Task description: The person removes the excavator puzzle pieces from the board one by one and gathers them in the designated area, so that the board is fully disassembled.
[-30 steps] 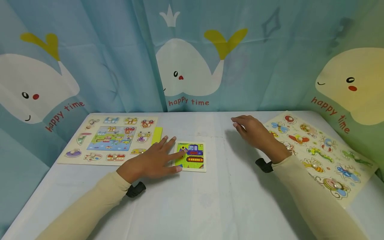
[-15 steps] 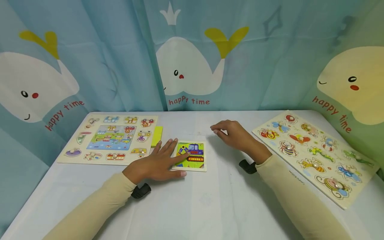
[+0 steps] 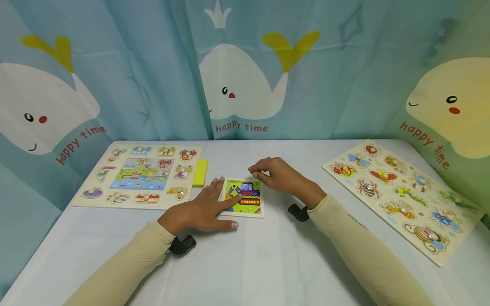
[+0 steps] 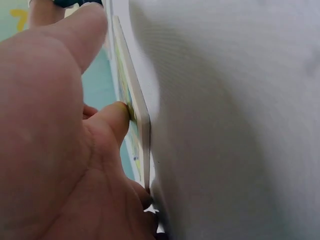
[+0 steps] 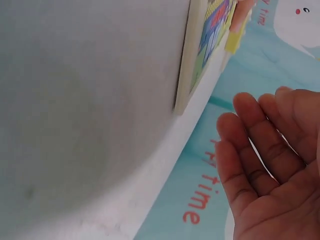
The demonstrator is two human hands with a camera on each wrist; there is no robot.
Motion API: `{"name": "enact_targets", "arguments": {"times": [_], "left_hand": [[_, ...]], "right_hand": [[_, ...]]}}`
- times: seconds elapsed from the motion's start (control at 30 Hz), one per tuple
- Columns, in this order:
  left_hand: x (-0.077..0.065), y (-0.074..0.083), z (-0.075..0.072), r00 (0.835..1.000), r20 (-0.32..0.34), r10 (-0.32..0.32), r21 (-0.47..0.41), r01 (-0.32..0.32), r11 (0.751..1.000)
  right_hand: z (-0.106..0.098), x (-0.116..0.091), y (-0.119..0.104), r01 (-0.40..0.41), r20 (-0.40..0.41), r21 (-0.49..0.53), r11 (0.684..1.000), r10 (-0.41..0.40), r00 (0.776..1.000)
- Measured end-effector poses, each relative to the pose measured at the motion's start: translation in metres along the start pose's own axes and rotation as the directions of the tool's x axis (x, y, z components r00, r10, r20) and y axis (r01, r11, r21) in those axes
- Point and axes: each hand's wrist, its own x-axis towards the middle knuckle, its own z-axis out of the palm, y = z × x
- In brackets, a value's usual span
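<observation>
Small square picture puzzle [image 3: 251, 199], lying flat and face up on the desk [image 3: 264, 263], about midway between left and right. A pale, thick-edged border surrounds a bright green ground with a blue-purple excavator on orange tracks; a finger of the left hand [image 3: 199, 212] covers part of the left half.

Through my cameras I pick out a cream-framed puzzle [image 3: 250, 198] picturing a purple-blue digger on lime green, a plain yellow block [image 3: 200, 173], beige sleeves [image 3: 118, 265], and a blue curtain [image 3: 160, 51] patterned with pale whales.
</observation>
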Motion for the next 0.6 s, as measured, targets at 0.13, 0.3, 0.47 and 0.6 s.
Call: {"name": "enact_targets", "arguments": {"times": [0.13, 0.3, 0.47, 0.6], "left_hand": [[-0.001, 0.0, 0.0, 1.0, 0.0, 0.012, 0.0, -0.012, 1.0], [0.0, -0.001, 0.001, 1.0, 0.009, 0.019, -0.002, -0.019, 1.0], [0.0, -0.001, 0.001, 0.999, 0.015, 0.037, -0.011, -0.036, 0.999], [-0.001, 0.0, 0.002, 0.999, 0.022, 0.034, -0.018, -0.034, 0.999]], "right_hand": [[0.007, 0.006, -0.004, 0.001, 0.043, 0.026, 1.0, -0.002, 0.999], [0.016, 0.013, -0.005, -0.013, 0.102, 0.034, 0.999, 0.009, 0.995], [0.02, 0.018, -0.007, 0.005, 0.143, 0.02, 1.0, -0.008, 0.99], [0.021, 0.019, -0.008, 0.045, 0.137, 0.006, 0.999, -0.045, 0.99]]}}
